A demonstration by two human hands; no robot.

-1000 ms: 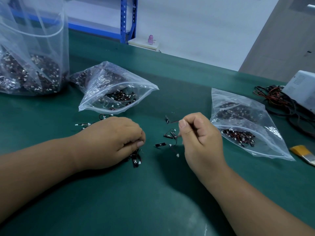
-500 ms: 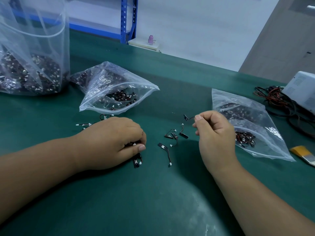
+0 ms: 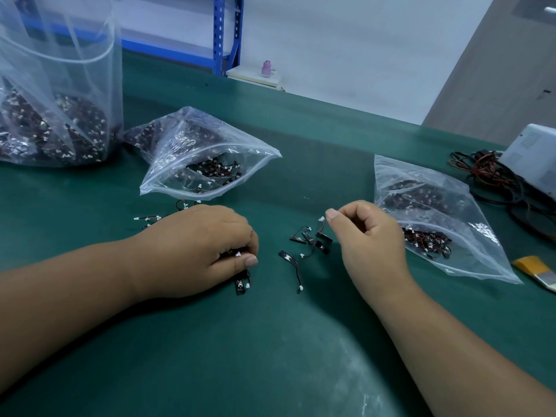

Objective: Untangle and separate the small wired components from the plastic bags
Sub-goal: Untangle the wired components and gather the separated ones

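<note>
The right hand (image 3: 370, 236) has shifted toward the right edge of the counter (image 3: 270, 356); I cannot tell if it pinches anything. The left hand (image 3: 204, 248) grips wired pieces (image 3: 240, 285), which are probably light and fragile: hold their black bodies.

The left hand (image 3: 198, 248) hides most of the wired components (image 3: 241, 286) it grips.

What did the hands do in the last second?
The right hand tugged a wired component rightward from the tangle, then eased back; another component now lies apart. The left hand kept gripping its bundle; plastic bags unmoved.
</note>
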